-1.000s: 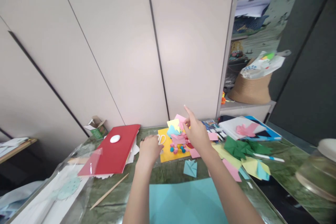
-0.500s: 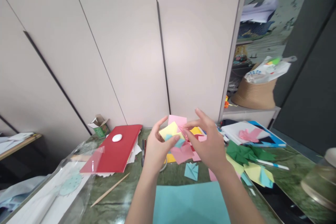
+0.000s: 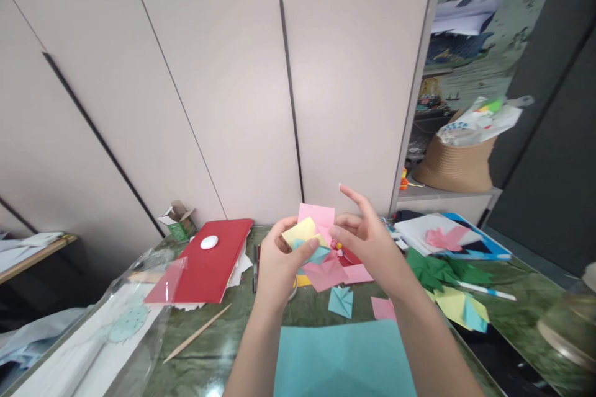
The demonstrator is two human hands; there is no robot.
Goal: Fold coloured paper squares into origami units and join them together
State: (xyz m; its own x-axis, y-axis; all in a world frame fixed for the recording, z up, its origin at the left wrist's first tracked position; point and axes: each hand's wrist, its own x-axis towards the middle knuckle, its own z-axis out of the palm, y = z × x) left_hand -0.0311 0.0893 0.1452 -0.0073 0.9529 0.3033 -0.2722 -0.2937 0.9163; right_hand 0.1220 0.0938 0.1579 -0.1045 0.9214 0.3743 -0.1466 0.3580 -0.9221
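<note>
A folded-paper flower [image 3: 322, 274] with pink, yellow and light blue petals is up off the table between my hands. My left hand [image 3: 284, 254] grips its left side, the thumb pressed over the yellow and blue petals. At its right edge, my right hand [image 3: 367, 239] has thumb and bent fingers closed at a pink petal, while the index finger points up. Small pink and yellow bits [image 3: 336, 247] show under the right thumb; what they belong to is unclear. Below the flower lies a folded light blue paper piece [image 3: 341, 302], and nearer me a turquoise sheet [image 3: 344, 360].
Left are a red folder [image 3: 209, 270] with a white oval object [image 3: 209, 242], a pointed wooden stick [image 3: 198, 333] and a clear plastic sleeve [image 3: 135, 322]. Right are green folded papers [image 3: 428, 268], yellow-and-blue folded paper [image 3: 459, 308], a dark phone-like slab [image 3: 503, 356] and a glass jar [image 3: 568, 329].
My right hand has shifted slightly and its index finger has lifted off the pink petal. The left hand keeps its hold on the flower. The view has moved a little.
</note>
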